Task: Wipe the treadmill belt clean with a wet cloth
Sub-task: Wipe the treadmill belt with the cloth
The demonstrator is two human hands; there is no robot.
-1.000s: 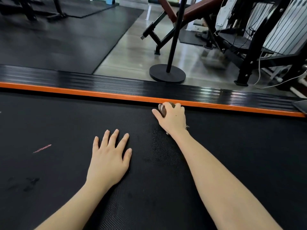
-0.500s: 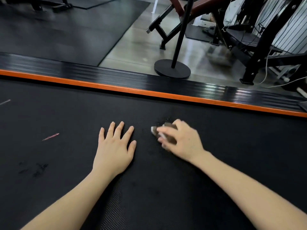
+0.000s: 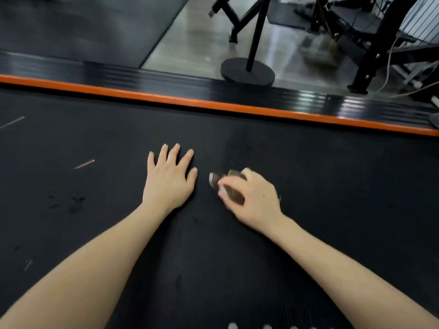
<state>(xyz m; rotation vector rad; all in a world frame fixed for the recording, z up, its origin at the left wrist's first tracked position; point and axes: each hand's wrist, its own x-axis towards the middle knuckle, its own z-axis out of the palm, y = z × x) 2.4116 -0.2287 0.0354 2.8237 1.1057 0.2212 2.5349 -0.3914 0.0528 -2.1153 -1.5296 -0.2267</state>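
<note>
At the near edge of the treadmill belt (image 3: 332, 186), a row of pale blurred dots (image 3: 232, 326) shows between your forearms. The belt is black with a fine ribbed, woven texture. Toward its left side are dark smudges (image 3: 76, 203) and a thin pinkish streak (image 3: 84, 164).

Your left hand (image 3: 169, 179) lies flat on the belt with its fingers straight and slightly spread, holding nothing. Just beside its thumb, your right hand (image 3: 254, 198) curls round the cloth (image 3: 234, 194), a small brown wad with a pale edge, motion-blurred and pressed to the belt.

A second ago that hand and the cloth were up against the orange strip (image 3: 213, 104); now they are well back from it, while your left hand has stayed planted.

Beyond the strip runs a glossy black grooved side rail (image 3: 166, 81). Past it, a round black base (image 3: 247, 71) carrying a pole stands on the shiny floor.
</note>
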